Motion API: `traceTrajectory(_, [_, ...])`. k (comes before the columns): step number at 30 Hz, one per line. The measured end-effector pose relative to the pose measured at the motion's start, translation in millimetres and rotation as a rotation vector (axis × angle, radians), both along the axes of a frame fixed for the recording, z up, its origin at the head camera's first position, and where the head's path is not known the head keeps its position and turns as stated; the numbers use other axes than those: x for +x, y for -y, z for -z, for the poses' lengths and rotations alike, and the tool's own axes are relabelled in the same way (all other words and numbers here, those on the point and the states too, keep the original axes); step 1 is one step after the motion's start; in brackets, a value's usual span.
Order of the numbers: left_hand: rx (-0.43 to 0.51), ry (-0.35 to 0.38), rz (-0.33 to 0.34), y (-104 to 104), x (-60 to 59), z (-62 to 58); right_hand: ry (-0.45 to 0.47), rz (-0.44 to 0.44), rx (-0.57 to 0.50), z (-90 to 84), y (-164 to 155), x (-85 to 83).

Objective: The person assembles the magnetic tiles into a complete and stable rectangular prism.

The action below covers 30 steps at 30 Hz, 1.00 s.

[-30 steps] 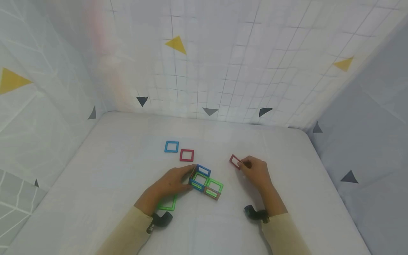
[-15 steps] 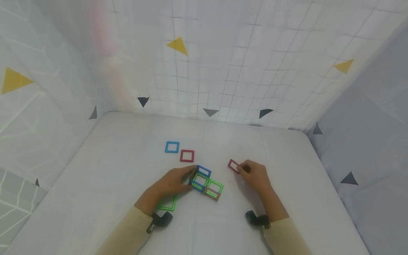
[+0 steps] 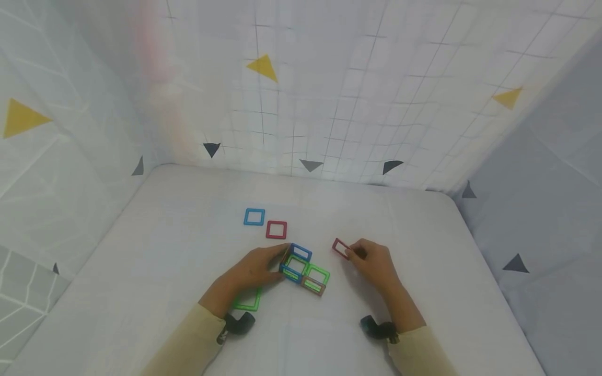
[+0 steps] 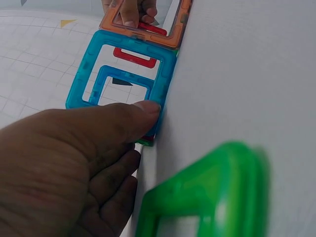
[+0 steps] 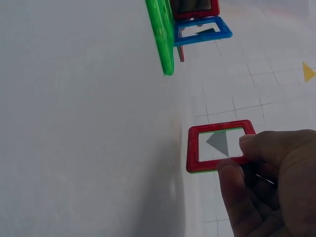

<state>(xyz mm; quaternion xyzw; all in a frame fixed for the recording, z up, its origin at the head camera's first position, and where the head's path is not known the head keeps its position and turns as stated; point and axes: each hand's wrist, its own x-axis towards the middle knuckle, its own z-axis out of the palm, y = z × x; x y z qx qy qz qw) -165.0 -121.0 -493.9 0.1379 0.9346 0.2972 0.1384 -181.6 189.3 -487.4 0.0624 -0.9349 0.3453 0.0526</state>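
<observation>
My left hand point(image 3: 254, 269) grips a small build of square magnetic tiles on the table. Its thumb lies on the near upright blue tile point(image 4: 165, 74), its index finger reaches the far side, and the left wall is partly hidden. A second blue tile point(image 3: 310, 256) stands at the back. Green tiles point(image 3: 327, 278) form the base, with an orange tile point(image 4: 180, 29) upright along the right one's front edge. To the right of the build, my right hand point(image 3: 373, 261) pinches a red magnetic tile point(image 5: 193, 150) between thumb and fingers, tilted and apart from the build.
Behind the build, a red tile point(image 3: 268, 230) and a light blue tile point(image 3: 246, 217) lie flat on the white table point(image 3: 301, 344). Another green tile point(image 3: 256, 300) lies partly under my left wrist. Patterned cloth walls point(image 3: 329, 104) enclose the table's back and sides.
My right hand has come left and slightly nearer to me with the red tile, closing in on the build. The left hand and the build have stayed in place.
</observation>
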Motion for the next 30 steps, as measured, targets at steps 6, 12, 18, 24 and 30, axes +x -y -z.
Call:
traceTrajectory(6, [-0.008, 0.007, -0.007, -1, 0.4, -0.5, -0.009, -0.016, -0.001, 0.3, 3, 3.6])
traceTrajectory(12, [-0.004, 0.019, -0.008, -2, 1.0, -1.0, 0.010, -0.027, -0.008, -0.4, 6, 6.0])
traceTrajectory(18, [0.003, 0.016, -0.005, -1, 1.0, -0.6, 0.018, -0.053, 0.006, -2.7, 11, 9.4])
traceTrajectory(24, [0.008, 0.014, 0.001, 0, -0.3, -2.1, 0.043, -0.086, 0.021, -4.2, 15, 11.0])
traceTrajectory(30, [0.007, 0.022, 0.000, -1, -0.8, -3.7, 0.065, -0.099, 0.039, -6.0, 17, 12.1])
